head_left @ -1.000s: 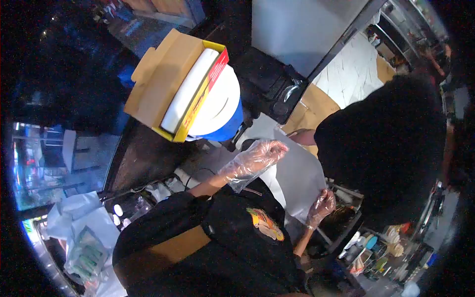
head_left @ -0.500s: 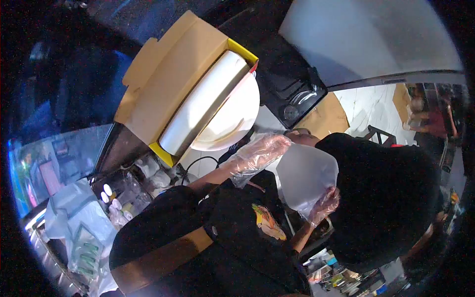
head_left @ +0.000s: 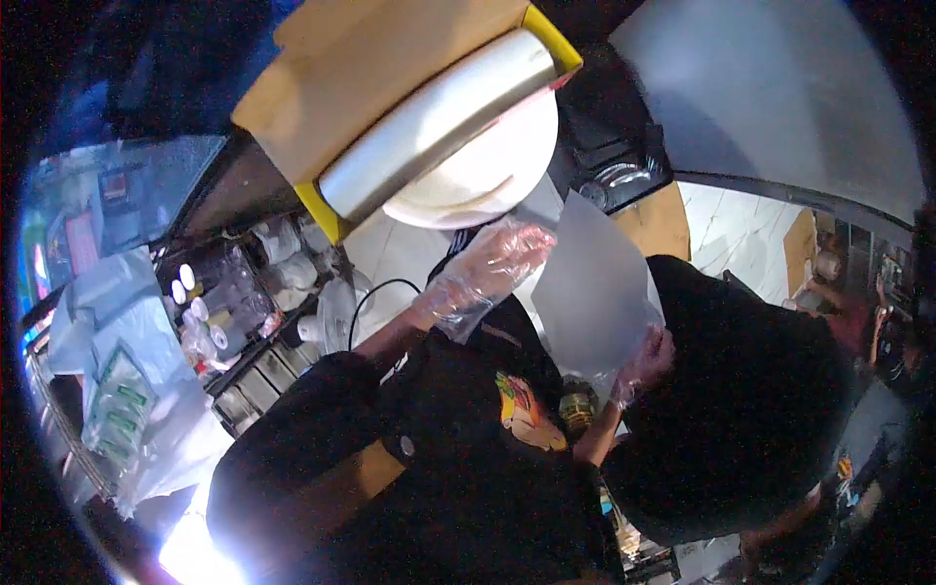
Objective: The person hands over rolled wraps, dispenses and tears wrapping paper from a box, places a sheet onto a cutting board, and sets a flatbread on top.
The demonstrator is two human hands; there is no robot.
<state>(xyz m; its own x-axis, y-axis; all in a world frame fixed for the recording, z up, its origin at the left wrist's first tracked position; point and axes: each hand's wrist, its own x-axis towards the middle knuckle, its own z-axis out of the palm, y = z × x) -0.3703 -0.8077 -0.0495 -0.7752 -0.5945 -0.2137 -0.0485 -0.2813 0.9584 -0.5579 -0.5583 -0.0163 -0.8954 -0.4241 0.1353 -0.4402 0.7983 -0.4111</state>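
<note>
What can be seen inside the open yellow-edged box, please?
Inside the box lies a pale, shiny roll, stretching lengthwise between its yellow ends. The roll covers the box's bottom, so whatever is underneath cannot be seen.

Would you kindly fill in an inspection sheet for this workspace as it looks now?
Surface: no worktop discernible beneath the hands; pale floor visible beyond.
Job's things: pale grey sheet between the hands; open box holding a pale roll.
Clutter: pale blue bag and green-printed packet at left.
Hands: both in clear gloves; left hand at the sheet's edge, right hand at its lower end; firmness of grip unclear.
Cables: one black cable, curved, near the left forearm.
Surroundings: dark form at right, apparently another person; glaring light lower left.
</note>
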